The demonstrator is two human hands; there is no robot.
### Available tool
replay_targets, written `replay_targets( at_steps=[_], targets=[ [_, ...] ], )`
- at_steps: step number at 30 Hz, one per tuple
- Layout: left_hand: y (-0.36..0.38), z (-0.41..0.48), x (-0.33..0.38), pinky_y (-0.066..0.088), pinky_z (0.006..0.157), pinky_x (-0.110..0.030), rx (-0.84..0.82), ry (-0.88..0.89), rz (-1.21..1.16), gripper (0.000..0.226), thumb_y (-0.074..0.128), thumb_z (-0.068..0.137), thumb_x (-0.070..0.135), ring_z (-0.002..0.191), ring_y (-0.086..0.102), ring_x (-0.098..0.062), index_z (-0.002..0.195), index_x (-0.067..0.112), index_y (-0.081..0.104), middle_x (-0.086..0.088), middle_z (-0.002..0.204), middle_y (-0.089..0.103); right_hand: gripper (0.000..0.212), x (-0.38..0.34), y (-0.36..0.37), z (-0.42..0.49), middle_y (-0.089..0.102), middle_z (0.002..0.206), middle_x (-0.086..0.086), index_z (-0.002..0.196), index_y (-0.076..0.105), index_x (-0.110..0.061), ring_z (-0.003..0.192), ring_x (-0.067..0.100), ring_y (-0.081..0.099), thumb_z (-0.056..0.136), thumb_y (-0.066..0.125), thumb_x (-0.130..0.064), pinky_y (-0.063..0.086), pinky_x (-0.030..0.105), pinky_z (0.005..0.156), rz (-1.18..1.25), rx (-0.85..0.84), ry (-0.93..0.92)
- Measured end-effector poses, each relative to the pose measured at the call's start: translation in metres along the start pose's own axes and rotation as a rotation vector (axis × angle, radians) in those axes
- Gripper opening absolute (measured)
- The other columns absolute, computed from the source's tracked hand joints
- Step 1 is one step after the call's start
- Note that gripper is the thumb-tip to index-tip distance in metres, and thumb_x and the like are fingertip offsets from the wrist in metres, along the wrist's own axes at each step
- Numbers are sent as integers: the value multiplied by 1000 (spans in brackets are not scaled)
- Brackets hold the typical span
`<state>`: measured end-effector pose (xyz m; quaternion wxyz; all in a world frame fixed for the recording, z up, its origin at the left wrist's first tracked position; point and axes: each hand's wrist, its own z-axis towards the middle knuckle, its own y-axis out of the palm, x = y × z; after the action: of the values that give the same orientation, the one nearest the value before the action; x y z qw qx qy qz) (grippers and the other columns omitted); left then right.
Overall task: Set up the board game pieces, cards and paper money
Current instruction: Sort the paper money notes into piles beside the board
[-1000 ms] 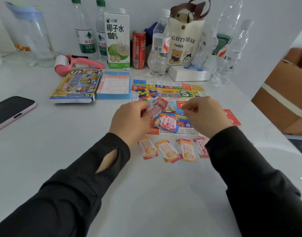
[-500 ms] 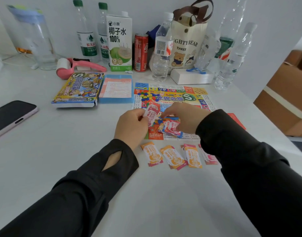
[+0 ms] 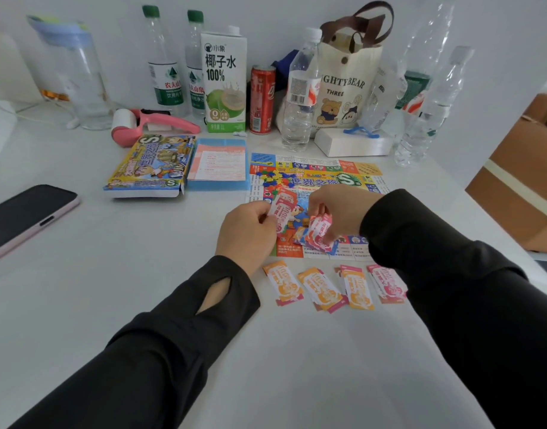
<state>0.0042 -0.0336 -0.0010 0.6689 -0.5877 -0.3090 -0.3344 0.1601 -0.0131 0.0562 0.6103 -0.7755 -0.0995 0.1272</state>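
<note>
Plastic bottles, a carton and a tote bag stand behind the board.

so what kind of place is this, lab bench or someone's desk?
Probably an everyday table against a wall, home or office, not a lab: coconut water carton and cola can at the back, a bear tote bag, a phone lying left of the game board.

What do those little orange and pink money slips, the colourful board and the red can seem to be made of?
Small orange and pink money slips: apparently thin matte paper; they lie flat and overlap. Colourful printed game board: probably thin paper or card, edge showing almost no thickness. Red cylindrical drink can: likely metal, glossy, with a silvery rim.
</note>
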Motion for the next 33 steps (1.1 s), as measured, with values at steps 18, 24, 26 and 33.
replay_targets(
  at_steps=[18,24,26,33],
  targets=[
    [-6,-12,14,47,79,-20,-16,115,-24,30,53,93,22,97,58,-11,121,18,62,1,113,65,34,-7,-19,-27,50,64,-4,102,67,-24,60,12,44,74,75,-7,46,23,65,369,255,-14],
    [-6,-16,14,41,83,-14,-42,230,-26,29,49,95,18,98,51,-4,121,17,61,1,121,62,16,-10,-7,-24,58,69,-12,93,72,-17,62,4,51,77,74,-18,42,17,58,303,277,-4],
    [-6,-14,15,43,82,-13,-25,257,-69,27,50,94,17,94,50,0,118,18,63,4,114,63,14,-10,-4,-24,63,73,-2,87,72,-11,64,11,54,77,74,-20,46,24,60,327,312,5],
    [-8,-3,11,42,69,-3,96,234,-124,31,53,92,13,79,55,-1,118,26,60,17,87,58,14,9,2,-34,57,52,4,69,63,-6,36,5,51,79,71,-10,50,16,46,789,440,226]
  ],
)
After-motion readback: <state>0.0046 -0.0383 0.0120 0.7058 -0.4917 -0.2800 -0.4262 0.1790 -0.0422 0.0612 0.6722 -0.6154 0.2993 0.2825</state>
